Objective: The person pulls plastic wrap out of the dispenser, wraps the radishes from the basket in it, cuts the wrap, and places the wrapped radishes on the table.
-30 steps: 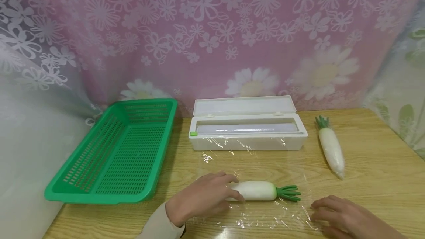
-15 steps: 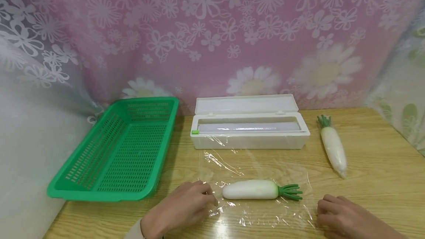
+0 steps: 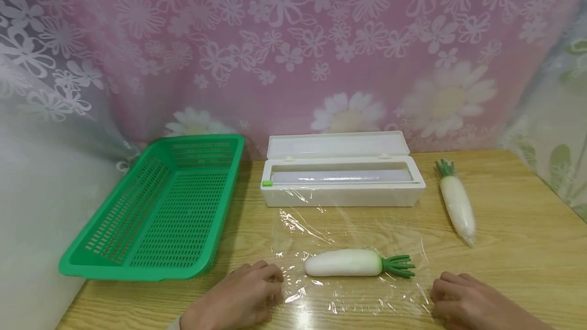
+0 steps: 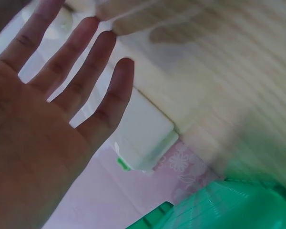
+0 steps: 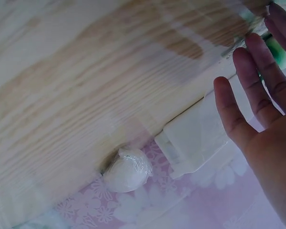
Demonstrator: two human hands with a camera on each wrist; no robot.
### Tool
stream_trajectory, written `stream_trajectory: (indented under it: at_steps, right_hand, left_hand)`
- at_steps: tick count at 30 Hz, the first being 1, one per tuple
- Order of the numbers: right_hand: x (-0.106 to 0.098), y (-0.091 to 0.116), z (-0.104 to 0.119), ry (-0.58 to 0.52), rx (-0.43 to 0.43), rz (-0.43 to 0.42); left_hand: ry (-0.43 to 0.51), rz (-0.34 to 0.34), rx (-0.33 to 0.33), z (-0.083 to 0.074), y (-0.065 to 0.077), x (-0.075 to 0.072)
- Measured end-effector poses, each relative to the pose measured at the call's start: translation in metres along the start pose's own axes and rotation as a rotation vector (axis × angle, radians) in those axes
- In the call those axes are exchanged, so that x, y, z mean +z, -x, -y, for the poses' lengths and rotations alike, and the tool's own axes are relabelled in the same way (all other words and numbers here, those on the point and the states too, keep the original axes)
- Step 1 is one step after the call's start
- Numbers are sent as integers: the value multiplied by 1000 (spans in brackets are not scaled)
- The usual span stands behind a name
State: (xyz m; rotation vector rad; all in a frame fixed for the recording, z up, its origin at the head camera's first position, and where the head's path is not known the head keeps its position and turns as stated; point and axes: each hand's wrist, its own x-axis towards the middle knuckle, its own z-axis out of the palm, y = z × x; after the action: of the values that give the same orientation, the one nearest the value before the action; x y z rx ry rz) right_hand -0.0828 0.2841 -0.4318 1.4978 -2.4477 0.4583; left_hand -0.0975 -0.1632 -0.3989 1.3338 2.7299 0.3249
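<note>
A white radish with green stalks (image 3: 344,263) lies crosswise on a sheet of clear plastic wrap (image 3: 357,294), which stretches toward me from the white dispenser box. At the wrap's near left side is my left hand (image 3: 238,297), fingers bent in the head view; its fingertips are hidden there. The left wrist view shows several fingers spread, the index tip and thumb cut off. My right hand (image 3: 477,299) pinches the near right edge of the wrap between thumb and index finger, its other fingers (image 5: 231,112) loosely extended.
The dispenser box (image 3: 341,197) stands at the back with its lid up and a wrap roll (image 3: 344,176) inside. A second radish, wrapped (image 3: 457,208), lies at the right. A green basket (image 3: 208,248) stands left on the wooden table (image 3: 518,228); a floral curtain hangs behind.
My left hand has let go of the radish and moved left and toward me to the wrap's side. The right hand's fingers have closed in on the wrap edge. The radish now lies alone.
</note>
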Motion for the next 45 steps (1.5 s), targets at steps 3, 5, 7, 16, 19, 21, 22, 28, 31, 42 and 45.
stream_trajectory:
  at_steps: [3, 5, 7, 16, 19, 21, 22, 28, 31, 42, 45]
  right_hand:
    - [2, 0, -1, 3, -5, 4]
    - [2, 0, -2, 8, -16, 9]
    - [3, 0, -3, 22, -25, 16]
    - [-1, 5, -6, -80, 26, -14]
    - [-5, 6, -7, -185, 69, -39]
    - [-10, 7, -8, -286, 115, -30]
    - [-12, 6, -9, -325, 128, -34]
    - [-20, 1, -17, -509, 136, -113]
    - [-21, 0, -22, -540, 123, -165]
    - [-23, -1, -37, -552, 209, -182]
    - [-23, -1, -41, -539, 246, -178]
  left_hand:
    - [-25, -12, -3, 0, -1, 3]
    - [-37, -9, -13, -1, -2, 4]
    - [-55, -5, -18, -2, -2, 4]
    - [-76, -64, 33, -1, -1, 4]
    - [-69, -114, 74, 1, -1, 2]
    - [-46, -125, 75, 2, -1, 0]
    - [-30, -134, 72, 2, -1, -2]
    - [135, -160, 57, 9, -2, -12]
    - [190, -171, 65, 13, -3, -16]
    - [279, -171, 11, 21, -7, -20]
    - [292, -183, 4, 23, -8, -18]
